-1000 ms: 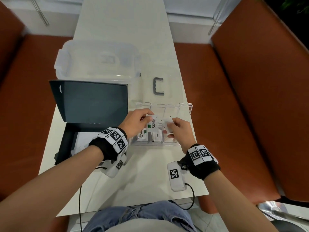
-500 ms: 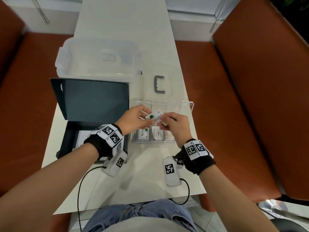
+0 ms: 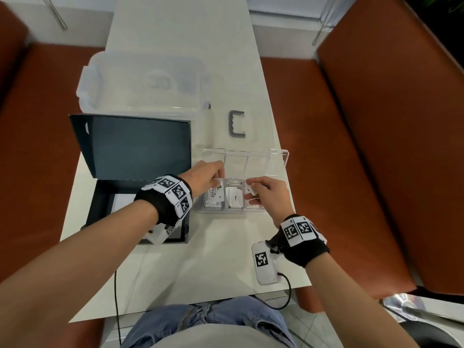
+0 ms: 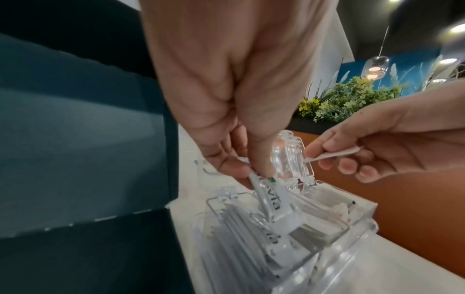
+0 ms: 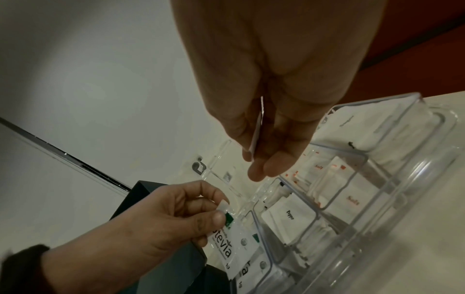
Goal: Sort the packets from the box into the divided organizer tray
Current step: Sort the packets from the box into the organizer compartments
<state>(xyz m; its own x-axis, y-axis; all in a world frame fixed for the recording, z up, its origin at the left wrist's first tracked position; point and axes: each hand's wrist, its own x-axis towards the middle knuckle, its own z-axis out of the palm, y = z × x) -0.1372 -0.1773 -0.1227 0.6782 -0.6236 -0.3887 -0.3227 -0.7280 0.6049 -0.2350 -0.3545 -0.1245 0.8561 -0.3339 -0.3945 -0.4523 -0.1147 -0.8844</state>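
Sorting under way, both hands over the near row of the tray [image 3: 281,156]. My left hand [image 3: 204,178] pinches the top edge of a Stevia packet [image 4: 266,201] between thumb and fingertips and holds it tilted into the left compartment, its lower end among other Stevia packets [image 5: 245,270] already lying there. My right hand [image 3: 270,197] pinches a thin white packet [image 4: 332,154] edge-on between thumb and forefinger, the other fingers loosely curled below it; it hangs above the right side of the tray, not yet inside any compartment. I cannot read its print.

Done, as far as can be seen: the left compartment holds several Stevia packets, the middle one holds pepper packets [image 5: 289,214], and the right one holds packets with red print [image 5: 352,199].

Left, by my judgement: release the Stevia packet, then drop the white packet into its matching compartment. The box [image 3: 140,149] stands open to the left of the tray, touching or just beside it; something white lies in its base, mostly hidden by my left wrist, so I cannot tell how many packets remain. The tray's far section looks empty.
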